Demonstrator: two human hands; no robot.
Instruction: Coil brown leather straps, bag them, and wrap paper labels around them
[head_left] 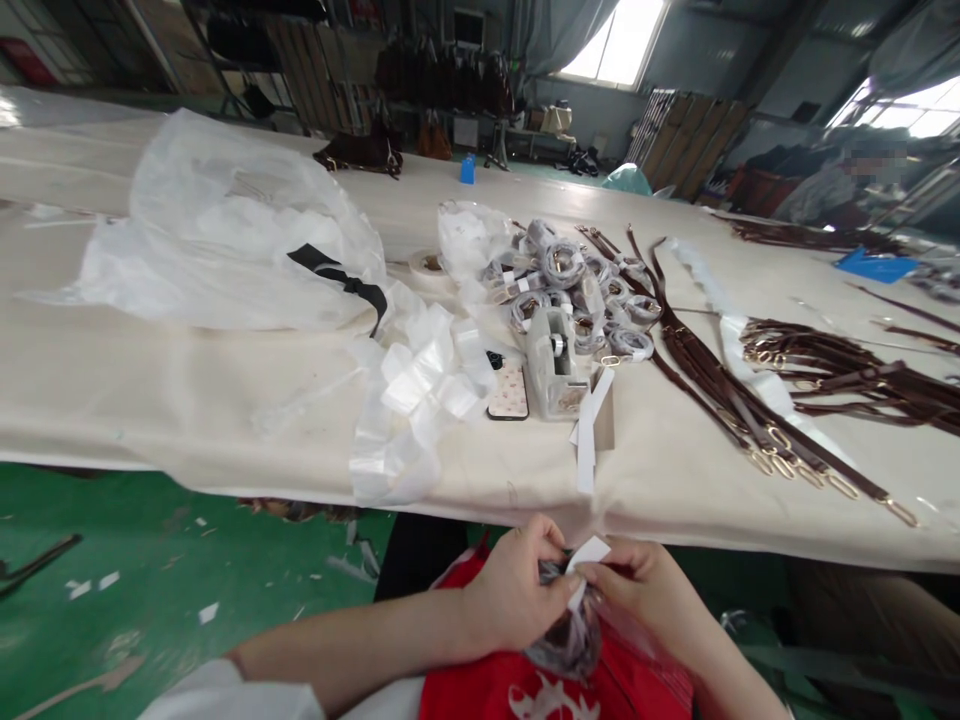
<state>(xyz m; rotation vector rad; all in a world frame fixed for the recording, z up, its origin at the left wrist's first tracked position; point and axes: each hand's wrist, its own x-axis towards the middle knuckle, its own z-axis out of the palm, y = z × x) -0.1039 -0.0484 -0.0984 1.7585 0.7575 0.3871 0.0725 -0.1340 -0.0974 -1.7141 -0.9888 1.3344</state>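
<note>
Left: large translucent plastic bag (pixel 225 290) on the counter (pixel 247 390), black strip (pixel 330 268) across its right side. Next: crumpled white film (pixel 420 375), then a patterned phone (pixel 508 392). Person's left hand (pixel 521 588), in front of the counter edge, is curled nearly closed around a plastic-wrapped strap coil (pixel 564 645), held above a red apron (pixel 469 690); white figure on apron partly cut off, adjacent small print illegible. Tape dispenser (pixel 552 375) stands beside the phone, wrapped coils piled behind. White strip (pixel 587 556) lies against the held coil; right hand (pixel 641 580) pinches it, fingers bent. Far right: brown straps (pixel 720 385), gold-toned hardware.
</note>
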